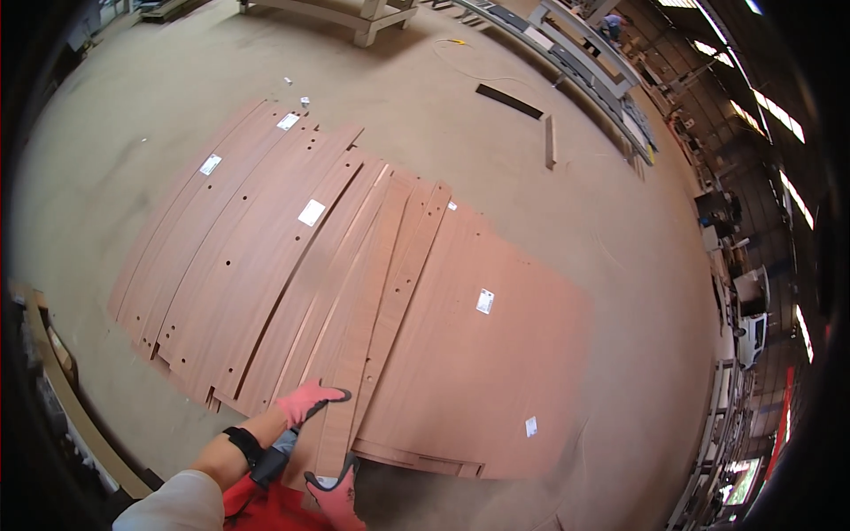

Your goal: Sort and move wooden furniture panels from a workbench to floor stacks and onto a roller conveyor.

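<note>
Several reddish-brown wood-grain panels point(266, 257) lie flat and overlapping on the concrete floor, some long and narrow with drilled holes, one wide point(478, 354) at the right. White labels point(311, 212) stick to a few. My left hand point(308, 400), in a pink glove with dark fingertips, rests flat with fingers apart on the near end of a narrow strip point(354, 354). My right hand point(336, 497), also in a pink glove, is at the near edge of the same strip; whether its fingers grip the edge is hidden.
A dark strip point(508, 101) and a short board point(550, 142) lie on the floor beyond the panels. Grey machine frames point(584, 53) run along the far side. A tan board point(80, 416) leans at the left edge. Shelving and equipment line the right wall.
</note>
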The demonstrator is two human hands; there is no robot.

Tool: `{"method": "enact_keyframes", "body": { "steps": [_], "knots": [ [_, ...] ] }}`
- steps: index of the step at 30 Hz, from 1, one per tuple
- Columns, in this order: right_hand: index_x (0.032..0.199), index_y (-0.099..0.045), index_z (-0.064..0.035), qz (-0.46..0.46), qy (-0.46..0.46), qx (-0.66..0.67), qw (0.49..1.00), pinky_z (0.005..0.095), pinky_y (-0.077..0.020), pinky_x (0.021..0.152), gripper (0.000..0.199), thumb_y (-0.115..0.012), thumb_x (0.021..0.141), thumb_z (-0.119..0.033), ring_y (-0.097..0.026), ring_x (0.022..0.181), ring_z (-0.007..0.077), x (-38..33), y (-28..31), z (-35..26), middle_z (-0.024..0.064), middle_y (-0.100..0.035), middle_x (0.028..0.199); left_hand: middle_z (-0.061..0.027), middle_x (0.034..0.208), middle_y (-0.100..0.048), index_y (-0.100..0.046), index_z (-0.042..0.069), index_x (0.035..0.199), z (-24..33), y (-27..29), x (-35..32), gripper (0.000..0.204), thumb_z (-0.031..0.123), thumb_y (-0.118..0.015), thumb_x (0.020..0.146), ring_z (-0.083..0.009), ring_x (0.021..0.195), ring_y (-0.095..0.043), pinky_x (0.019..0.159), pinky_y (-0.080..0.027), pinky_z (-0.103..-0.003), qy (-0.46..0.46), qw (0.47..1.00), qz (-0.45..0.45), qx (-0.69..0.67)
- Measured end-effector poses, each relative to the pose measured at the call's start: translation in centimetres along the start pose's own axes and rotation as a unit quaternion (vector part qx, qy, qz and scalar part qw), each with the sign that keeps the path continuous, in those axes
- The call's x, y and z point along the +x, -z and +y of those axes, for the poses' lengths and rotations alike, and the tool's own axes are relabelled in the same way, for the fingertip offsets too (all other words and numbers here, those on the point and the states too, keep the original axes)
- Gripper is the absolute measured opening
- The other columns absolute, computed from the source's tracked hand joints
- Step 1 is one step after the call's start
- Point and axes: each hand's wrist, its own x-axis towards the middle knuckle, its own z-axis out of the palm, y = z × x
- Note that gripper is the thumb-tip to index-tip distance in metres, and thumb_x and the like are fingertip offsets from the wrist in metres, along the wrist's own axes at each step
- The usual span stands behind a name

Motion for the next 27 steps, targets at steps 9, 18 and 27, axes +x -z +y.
{"method": "enact_keyframes", "body": {
  "steps": [9,18,27],
  "knots": [
    [0.127,-0.044,0.0013,-0.110,0.058,-0.024,0.992,0.0385,-0.0484,0.087,0.080,-0.084,0.062,-0.021,-0.060,0.103,0.0327,6.5,0.5,0.8,0.0207,-0.060,0.111,-0.0096,0.105,-0.063,-0.055,-0.003,0.119,0.4,8.7,3.8,0.059,0.042,-0.068,0.082,-0.0159,0.091,-0.059,0.075,-0.048,-0.030,-0.022,0.992,0.109,0.056],
    [0.132,-0.039,0.0081,0.045,0.003,-0.008,0.999,0.0381,-0.0432,0.097,0.094,-0.085,0.056,-0.020,-0.056,0.112,0.0337,7.7,4.7,2.9,0.0239,-0.056,0.118,-0.0120,0.105,-0.065,-0.055,-0.004,0.123,2.3,7.8,3.7,0.065,0.041,-0.072,0.079,-0.0191,0.089,-0.063,0.077,-0.050,-0.033,-0.013,0.993,0.111,0.023],
    [0.128,-0.047,0.0002,-0.011,0.080,-0.236,0.968,0.0392,-0.0477,0.088,0.067,-0.076,0.071,-0.022,-0.057,0.107,0.0316,10.9,7.1,1.4,0.0202,-0.057,0.114,-0.0179,0.106,-0.064,-0.060,0.000,0.116,1.9,6.0,3.1,0.056,0.040,-0.069,0.079,-0.0320,0.095,-0.062,0.084,-0.048,-0.038,-0.125,0.892,0.288,0.326]
  ]
}}
